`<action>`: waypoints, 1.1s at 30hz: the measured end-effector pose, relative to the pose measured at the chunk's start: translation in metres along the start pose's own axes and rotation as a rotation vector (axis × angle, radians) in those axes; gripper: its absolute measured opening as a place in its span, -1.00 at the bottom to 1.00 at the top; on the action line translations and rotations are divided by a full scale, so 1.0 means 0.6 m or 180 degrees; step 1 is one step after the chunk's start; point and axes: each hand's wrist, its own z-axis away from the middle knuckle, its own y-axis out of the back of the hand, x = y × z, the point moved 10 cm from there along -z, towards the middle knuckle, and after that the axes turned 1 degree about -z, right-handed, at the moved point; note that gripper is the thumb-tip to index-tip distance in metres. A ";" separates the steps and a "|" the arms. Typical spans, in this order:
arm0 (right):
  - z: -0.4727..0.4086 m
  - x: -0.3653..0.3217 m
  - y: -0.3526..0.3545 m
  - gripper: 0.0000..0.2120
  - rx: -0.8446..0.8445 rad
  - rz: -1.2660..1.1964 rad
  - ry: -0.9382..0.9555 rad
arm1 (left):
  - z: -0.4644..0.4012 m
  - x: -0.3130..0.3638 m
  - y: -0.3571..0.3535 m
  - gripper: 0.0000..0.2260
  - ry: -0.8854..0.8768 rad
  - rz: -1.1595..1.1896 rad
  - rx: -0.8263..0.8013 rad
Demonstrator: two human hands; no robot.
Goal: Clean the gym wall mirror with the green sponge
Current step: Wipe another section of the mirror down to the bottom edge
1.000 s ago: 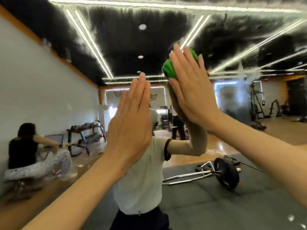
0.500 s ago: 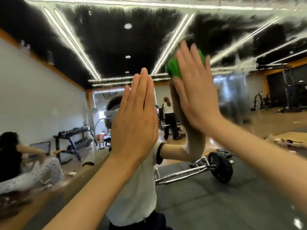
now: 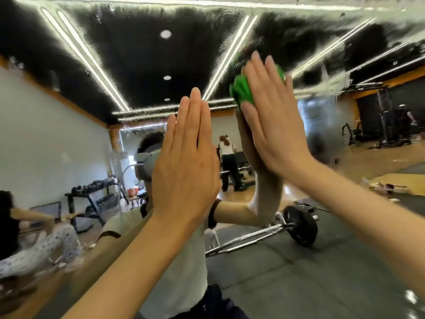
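Pressing the crumpled bright green sponge [image 3: 241, 90] flat against the large wet glass wall mirror [image 3: 142, 54] with the right hand [image 3: 273, 120], fingers straight and close together, palm bearing on the sponge rather than curling round it. Bracing just left of the sponge and slightly below it with the left hand [image 3: 186, 162], also flat, fingers straight and together, holding nothing and apparently resting on the glass. Peeking out left of the right hand's fingers, and a little above them too, the sponge itself, sitting high on the mirror. Showing streaky wet film across the glass above and to the right of the sponge, so probably working mid-scrub on the upper band. Doing this well likely means keeping even palm pressure so the whole sponge face stays in contact, sweeping in overlapping passes, and carrying each stroke through the rippled patches rather than stopping short. Worth watching: smearing fresh prints with the bracing palm, and letting the sponge slip out from under straight fingers.
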 end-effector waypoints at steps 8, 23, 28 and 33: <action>0.191 -0.018 -0.003 -0.50 -0.0459 0.0193 0.0800 | 0.000 0.005 -0.001 -0.46 -0.0045 -0.0128 -0.0012; 0.165 0.042 0.017 -0.52 -0.0421 0.0230 0.1031 | -0.034 0.048 -0.009 -0.44 0.0319 -0.0152 -0.0031; -0.099 0.013 0.009 -0.48 -0.0069 -0.0082 0.0452 | -0.067 0.082 -0.033 -0.46 0.0542 -0.0140 0.0121; -0.161 0.077 0.013 -0.49 -0.0253 0.0239 0.0851 | -0.063 0.077 -0.048 -0.46 0.0545 -0.0294 0.0069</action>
